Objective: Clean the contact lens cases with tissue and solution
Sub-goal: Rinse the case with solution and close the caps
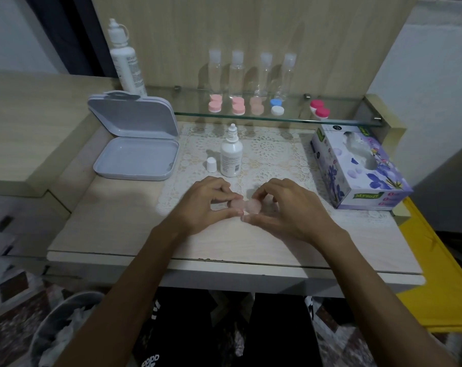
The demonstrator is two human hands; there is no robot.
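left hand (207, 203): near centre of the table (113, 223), fingers curled, thumb and fingertips pinch the left end of a pale pink lens case (244, 205)
right hand (285, 207): just right of the left hand, fingers curled, pinches the right end of the same case; thumbs nearly meet under it
pale pink lens case: held between both hands, low over the lace mat (267, 154), blurred, cannot tell if lids are on
small solution bottle (231, 154): upright on the mat just beyond the hands, cap off
white cap (211, 164): stands on the mat, just left of the small bottle
tissue box (357, 168): right side of the table, purple flower print, tissue showing in the top slot
grey box (137, 144): far left on the table, lid open and upright
glass shelf (343, 120): far side, above the mat
shelf cases: two pink lens cases (215, 103) (238, 105), a peach one (256, 105), a blue and white one (276, 106), a red one (320, 109) at the right
clear bottles (237, 72): four in a row behind the shelf cases
large white bottle (126, 59): far left end of the shelf, upright
bin (62, 332): near left, below the table, crumpled white tissue inside
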